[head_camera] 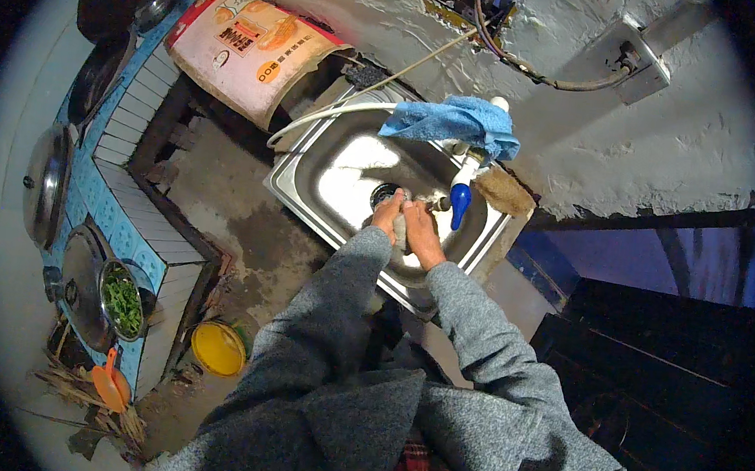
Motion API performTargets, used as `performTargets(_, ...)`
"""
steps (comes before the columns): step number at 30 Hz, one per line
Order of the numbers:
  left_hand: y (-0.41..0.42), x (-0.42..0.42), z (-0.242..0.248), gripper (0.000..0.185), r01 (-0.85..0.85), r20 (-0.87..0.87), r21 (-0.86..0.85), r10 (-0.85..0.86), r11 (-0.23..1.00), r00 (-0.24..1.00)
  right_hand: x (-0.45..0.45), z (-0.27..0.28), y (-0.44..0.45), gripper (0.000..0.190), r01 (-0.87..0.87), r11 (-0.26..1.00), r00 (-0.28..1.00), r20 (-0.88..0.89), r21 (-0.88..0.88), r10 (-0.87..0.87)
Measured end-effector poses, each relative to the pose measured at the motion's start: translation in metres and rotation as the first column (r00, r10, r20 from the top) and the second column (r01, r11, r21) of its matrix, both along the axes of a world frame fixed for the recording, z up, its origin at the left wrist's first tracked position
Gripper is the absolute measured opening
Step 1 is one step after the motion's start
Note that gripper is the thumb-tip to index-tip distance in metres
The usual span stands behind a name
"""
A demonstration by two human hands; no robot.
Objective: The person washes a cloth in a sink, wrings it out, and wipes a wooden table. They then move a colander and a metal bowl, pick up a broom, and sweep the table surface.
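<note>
Both hands are low inside a stainless steel sink (335, 234), close together near its drain (383, 194). My left hand (387, 215) and my right hand (421, 233) lie on either side of a pale, greyish thing (400, 230), perhaps a cloth or scrubber; the fingers cover much of it. Its exact kind and the grip of each hand cannot be made out. Just right of my right hand is a tap spout over the basin. A white tap with a blue lever (460, 205) stands at the sink's right side, and a blue towel (454, 123) drapes over the pipe behind it.
A large printed sack (252, 49) lies beyond the sink's left corner. On the left, a blue-tiled counter (145, 265) holds lidded pans and a bowl of green leaves (122, 300). An orange scoop (111, 381) and a yellow bucket (218, 349) are lower left. A white hose (333, 111) crosses the sink's rim.
</note>
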State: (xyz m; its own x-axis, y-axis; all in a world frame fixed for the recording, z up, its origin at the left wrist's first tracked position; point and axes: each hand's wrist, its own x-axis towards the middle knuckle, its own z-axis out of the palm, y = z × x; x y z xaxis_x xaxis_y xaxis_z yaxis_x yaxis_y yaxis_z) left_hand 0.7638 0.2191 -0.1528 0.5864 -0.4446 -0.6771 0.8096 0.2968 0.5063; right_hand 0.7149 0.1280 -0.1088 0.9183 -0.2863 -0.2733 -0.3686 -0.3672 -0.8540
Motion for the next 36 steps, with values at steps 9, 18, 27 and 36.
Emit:
performTargets(9, -0.019, -0.008, -0.018, 0.037, -0.001, 0.098, 0.004, 0.001, 1.000, 0.995, -0.004, -0.047, -0.029, 0.018, -0.028, 0.979, 0.994, 0.097, -0.202, 0.048)
performTargets(18, -0.038, -0.024, -0.004, 0.032, 0.071, 0.167, 0.304, -0.127, 0.950, 0.978, -0.011, -0.048, -0.045, 0.019, 0.050, 0.942, 0.997, 0.077, -0.333, -0.026)
performTargets(27, -0.031, -0.014, 0.017, 0.028, 0.019, 0.405, 0.165, -0.086, 0.986, 0.910, -0.031, -0.026, -0.062, 0.041, 0.403, 0.189, 0.912, -0.411, 0.895, 0.004)
performTargets(36, 0.003, -0.032, -0.016, 0.046, -0.082, -0.175, -0.191, 0.049, 0.978, 0.983, -0.025, 0.009, -0.011, 0.021, 0.124, 0.964, 0.967, 0.191, 0.234, -0.171)
